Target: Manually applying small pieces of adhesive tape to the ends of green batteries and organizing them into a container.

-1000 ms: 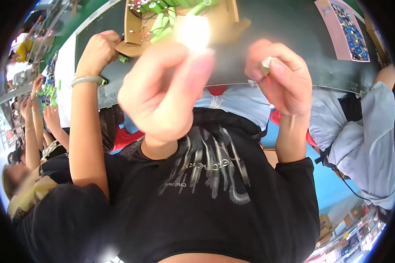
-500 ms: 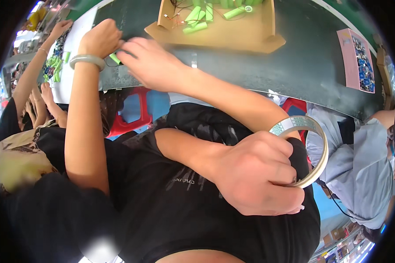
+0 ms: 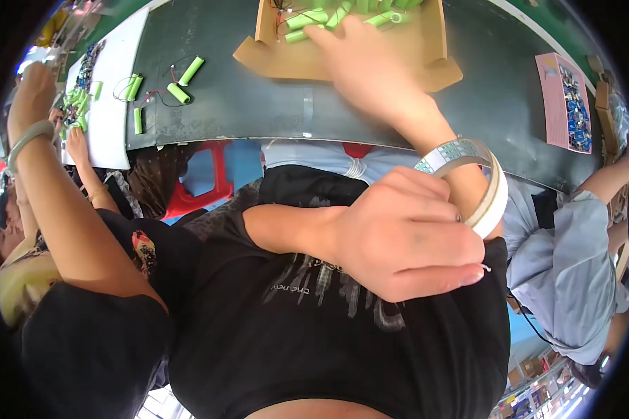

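Observation:
My left hand [image 3: 409, 237] is closed in front of my chest. It holds a narrow ring-shaped roll of tape [image 3: 497, 192], white with green print on one side. Through the ring my right forearm is visible, and a small white bit sticks out at the left fingertips. Over the open cardboard box [image 3: 398, 66], my right hand [image 3: 367, 59] reaches among green cylindrical batteries [image 3: 305, 19] with thin wires. Its fingers are smeared by motion, so whether they grip a battery is unclear.
Several wired green batteries [image 3: 178, 93] lie on the dark table [image 3: 244, 112], left of the box. A co-worker's arm with a bangle [image 3: 31, 140] is at far left, beside a white sheet [image 3: 112, 63] holding more batteries. A pink box [image 3: 553, 105] of blue parts stands right.
My right hand has swung from the table's left side to the cardboard box. The co-worker's bangled arm has drawn away left, and the loose batteries on the table now show. My left hand has risen slightly.

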{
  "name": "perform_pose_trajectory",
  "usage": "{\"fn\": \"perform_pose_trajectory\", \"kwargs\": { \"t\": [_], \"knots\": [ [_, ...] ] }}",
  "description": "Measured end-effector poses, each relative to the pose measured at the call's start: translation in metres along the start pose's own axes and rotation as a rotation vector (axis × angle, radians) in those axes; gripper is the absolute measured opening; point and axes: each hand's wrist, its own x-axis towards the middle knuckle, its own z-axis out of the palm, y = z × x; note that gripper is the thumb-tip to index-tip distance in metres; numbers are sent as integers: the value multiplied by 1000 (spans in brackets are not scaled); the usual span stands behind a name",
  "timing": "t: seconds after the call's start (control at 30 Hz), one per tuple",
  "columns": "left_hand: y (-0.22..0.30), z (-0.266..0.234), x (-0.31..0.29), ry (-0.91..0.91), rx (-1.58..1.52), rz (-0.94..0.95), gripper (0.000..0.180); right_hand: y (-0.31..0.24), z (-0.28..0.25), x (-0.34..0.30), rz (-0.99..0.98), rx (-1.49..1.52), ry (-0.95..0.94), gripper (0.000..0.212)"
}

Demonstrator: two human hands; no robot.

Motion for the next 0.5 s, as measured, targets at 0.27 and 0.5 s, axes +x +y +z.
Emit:
{"fn": "perform_pose_trajectory", "kwargs": {
  "t": [0.27, 0.5],
  "knots": [
    [-4, -41, 3, 508, 238, -71, 6, 13, -11, 17, 105, -8, -233, 24],
    [-70, -149, 20, 757, 615, -304, 15, 29, -21, -14, 232, 1, -182, 30]
  ]
}}
